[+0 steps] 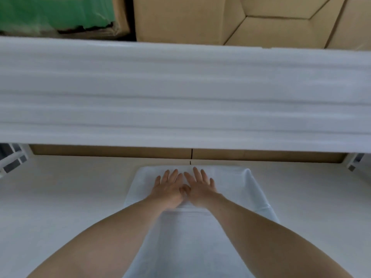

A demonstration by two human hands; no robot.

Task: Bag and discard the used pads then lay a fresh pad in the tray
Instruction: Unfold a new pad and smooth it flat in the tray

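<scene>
Head view: left hand (168, 187) and right hand (200, 187) side by side, fingers spread flat, thumbs touching, pressing white pad (236, 183) on white table (60, 197); cardboard boxes (261, 21) behind.

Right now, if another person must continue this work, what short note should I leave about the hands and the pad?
Left hand: flat, fingers straight, pressing the white rectangular fresh pad.
Right hand: the same, beside the left, thumbs touching.
The pad lies spread on the white tray surface, under the white slatted bar.
Done: pad laid.
Left: smooth its edges. Used pads and bag are not in view.
</scene>
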